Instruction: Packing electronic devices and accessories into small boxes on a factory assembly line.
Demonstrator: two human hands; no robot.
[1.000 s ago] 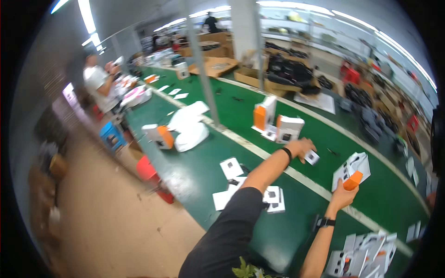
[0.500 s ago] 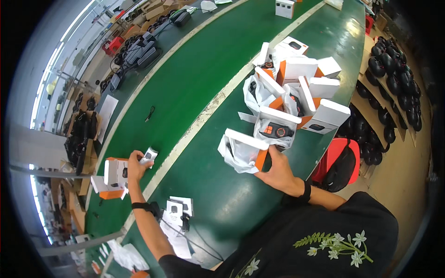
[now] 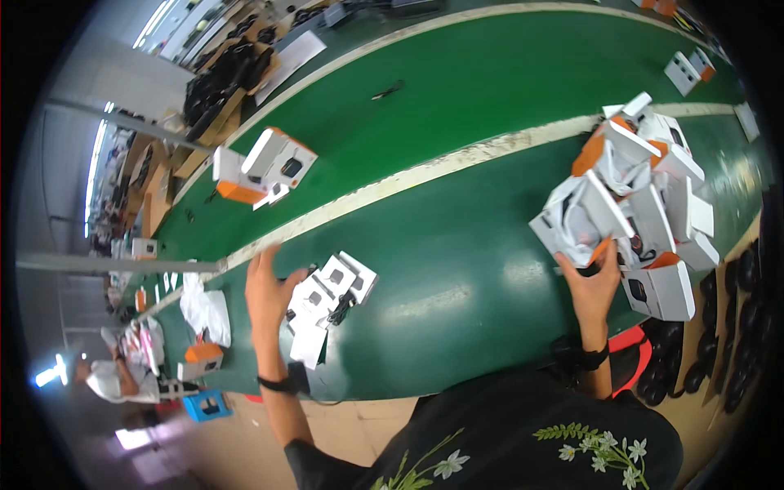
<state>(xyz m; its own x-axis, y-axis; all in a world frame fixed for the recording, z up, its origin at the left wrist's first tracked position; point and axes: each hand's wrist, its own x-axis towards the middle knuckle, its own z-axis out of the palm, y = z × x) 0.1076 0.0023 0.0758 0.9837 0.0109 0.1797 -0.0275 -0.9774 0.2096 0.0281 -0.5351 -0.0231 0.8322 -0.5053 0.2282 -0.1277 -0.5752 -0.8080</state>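
Note:
My left hand (image 3: pixel 268 286) hovers with thumb and fingers apart, nothing in it, just left of a pile of small white leaflets (image 3: pixel 336 276) and a coiled black cable (image 3: pixel 343 309). At the right, my right hand (image 3: pixel 591 286) grips the near corner of an open white and orange box (image 3: pixel 600 204). White wrapping (image 3: pixel 576 224) fills that box, and its lid stands up. More such open boxes crowd behind and beside it, some with black devices inside. A closed-looking white box (image 3: pixel 657 292) lies next to my right hand.
Across the pale divider strip (image 3: pixel 425 170), an open white and orange box (image 3: pixel 286 159) stands on the green belt (image 3: pixel 457 82). A short black cable (image 3: pixel 388 90) lies there. White plastic bags (image 3: pixel 204 310) lie at the left, where a person (image 3: pixel 122 377) sits farther off.
The view has swung left. My left hand has let go of a small white item and come back from the belt to the leaflets. My right hand stays on the box corner.

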